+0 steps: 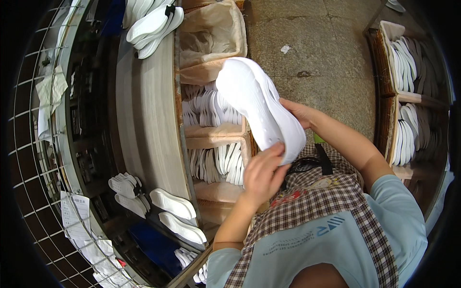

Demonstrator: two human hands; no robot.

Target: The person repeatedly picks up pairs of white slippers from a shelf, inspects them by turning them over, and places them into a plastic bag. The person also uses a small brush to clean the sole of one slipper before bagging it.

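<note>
A speckled stone-tile floor (331,86) lies beyond the person, and along the left runs a long grey wood-grain worktop (144,110). Against the worktop's right edge stands a row of cloth-lined baskets, the uppermost basket (235,29) with bare lining showing, the middle basket (216,130) and the lower basket (218,193) packed with upright soles. The person wears a checked apron (302,204). A bundle of soles (153,31) lies at the worktop's upper end, and two loose soles (174,203) lie side by side near its lower right corner. Raised in front of the apron, to the right of the worktop's right edge, is a set of white shoe soles (249,98), nested face to back; how many is unclear. Its long axis slants from upper left to lower right, the broad end pointing away toward the baskets, the narrow end toward the person. The right hand (298,113) clasps its right edge, thumb in sight, the other fingers mostly hidden behind. The left hand (264,175) is nearer the narrow end; its bent fingertips meet the face there, but blur leaves it unclear whether they grip or merely rest.
</note>
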